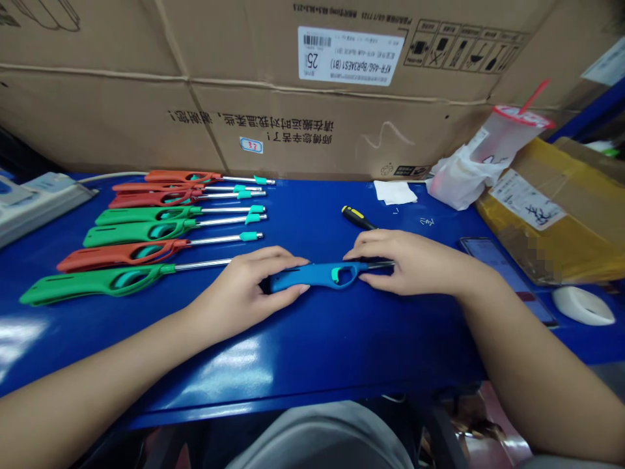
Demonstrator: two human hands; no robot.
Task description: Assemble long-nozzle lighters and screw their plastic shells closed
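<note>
A blue long-nosed lighter [319, 275] with a teal trigger lies flat on the blue table [312, 345], held at both ends. My left hand [249, 286] wraps round the butt of its handle. My right hand [405, 260] is closed over the front end, where the metal tube comes out. A row of several finished lighters lies to the left, green ones [97, 281] and orange ones [122, 254], their metal tubes tipped with teal caps and pointing right.
A black and yellow screwdriver [359, 217] lies just beyond my right hand. Large cardboard boxes [293, 98] wall off the back. At right are a phone [493, 260], a white mouse [583, 305], a yellow parcel [551, 215], a plastic cup [505, 133] and white tissue [394, 192].
</note>
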